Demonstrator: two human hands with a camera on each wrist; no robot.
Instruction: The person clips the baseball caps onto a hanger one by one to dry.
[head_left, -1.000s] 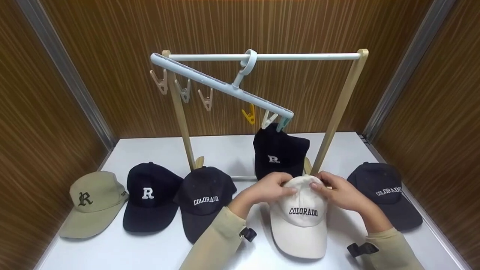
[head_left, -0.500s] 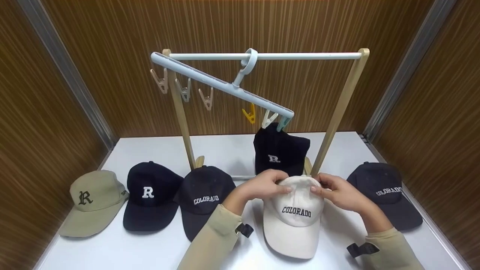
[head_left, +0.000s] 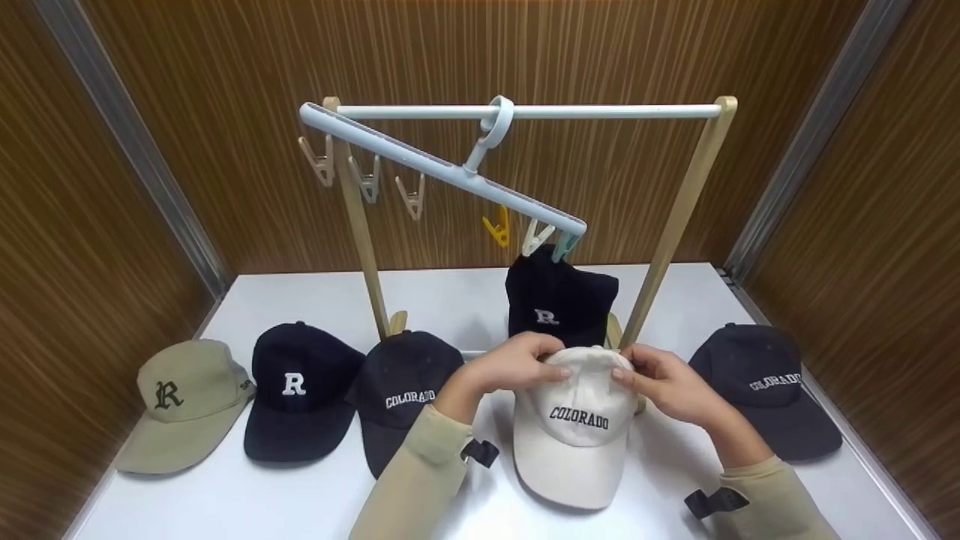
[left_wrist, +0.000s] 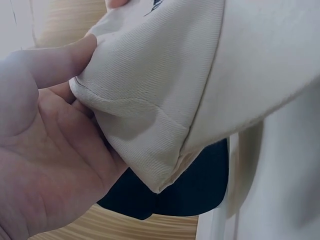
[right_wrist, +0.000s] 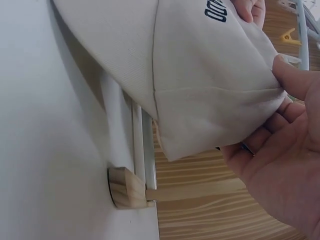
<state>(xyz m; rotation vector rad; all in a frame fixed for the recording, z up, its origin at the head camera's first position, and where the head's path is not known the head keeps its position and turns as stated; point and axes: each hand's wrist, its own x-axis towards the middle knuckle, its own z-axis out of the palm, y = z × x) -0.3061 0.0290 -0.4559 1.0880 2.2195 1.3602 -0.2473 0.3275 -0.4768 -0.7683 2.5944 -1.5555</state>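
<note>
Both hands hold a cream baseball cap [head_left: 577,450] lettered COLORADO, its brim pointing down toward the person. My left hand [head_left: 517,364] grips the crown's left side, thumb in front and fingers behind. On the right side of the crown, my right hand [head_left: 671,386] pinches the fabric the same way, as the right wrist view also shows. Just behind them a black cap [head_left: 559,296] with a white R hangs from the white clip [head_left: 537,238] and the teal clip [head_left: 565,246] at the low end of the pale blue hanger [head_left: 450,172].
The tilted hanger hooks over the white rail [head_left: 615,112] of a wooden-legged rack [head_left: 679,225]. Its other clips include a yellow one [head_left: 498,226]. On the white table lie a khaki cap [head_left: 187,405], a navy R cap [head_left: 300,405] and dark COLORADO caps [head_left: 409,382] on both sides.
Both hands have carried the cream cap leftward and slightly up, closer in front of the hanging black cap. The hanger, clips and other caps stay where they were.
</note>
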